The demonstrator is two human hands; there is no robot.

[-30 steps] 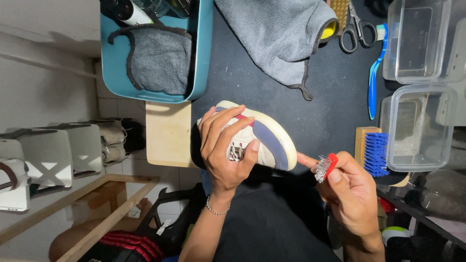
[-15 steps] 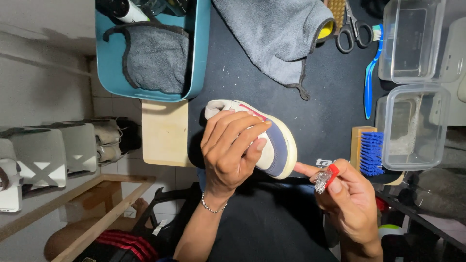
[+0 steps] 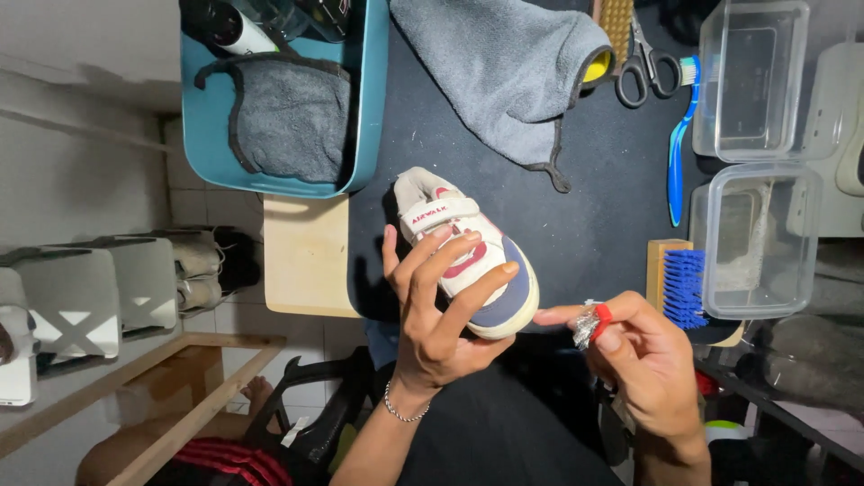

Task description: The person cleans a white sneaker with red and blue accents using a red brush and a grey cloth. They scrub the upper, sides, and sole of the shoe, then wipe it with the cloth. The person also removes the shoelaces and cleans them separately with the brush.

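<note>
Small shoe (image 3: 468, 261) is gripped around its middle by left hand (image 3: 436, 315); judged light, fairly stiff. Right hand (image 3: 643, 355) fingers pinch a small red-and-silver object (image 3: 591, 322).

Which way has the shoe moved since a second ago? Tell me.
Yes. The shoe has turned: its toe swung away from the blue brush, toward the person.

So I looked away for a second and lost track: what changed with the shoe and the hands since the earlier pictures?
The left hand has turned the small shoe, so its strap and upper now face the camera instead of the sole edge. The right hand has drawn slightly away from the toe, still pinching the small red and silvery piece. The blue brush, grey cloth and scissors stayed put.
</note>
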